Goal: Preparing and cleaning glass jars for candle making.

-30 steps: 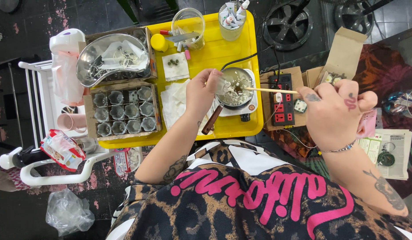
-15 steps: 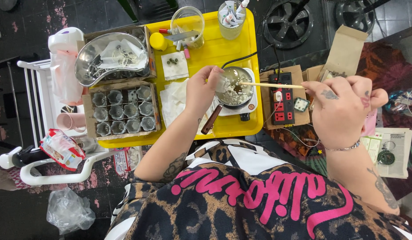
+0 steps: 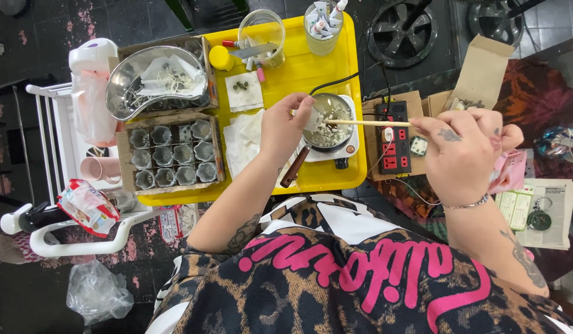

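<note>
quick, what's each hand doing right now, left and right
Left hand: closed, pinching a small white piece over the small pot.
Right hand: closed on a wooden stick that reaches into the pot.

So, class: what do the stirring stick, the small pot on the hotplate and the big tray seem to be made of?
Stirring stick: likely wood or bamboo, pale tan and matte.
Small pot: metal, probably steel, with a shiny grey rim; its handle looks like dark wood.
Tray: probably plastic, a uniform bright yellow with a smooth, slightly glossy surface.
</note>
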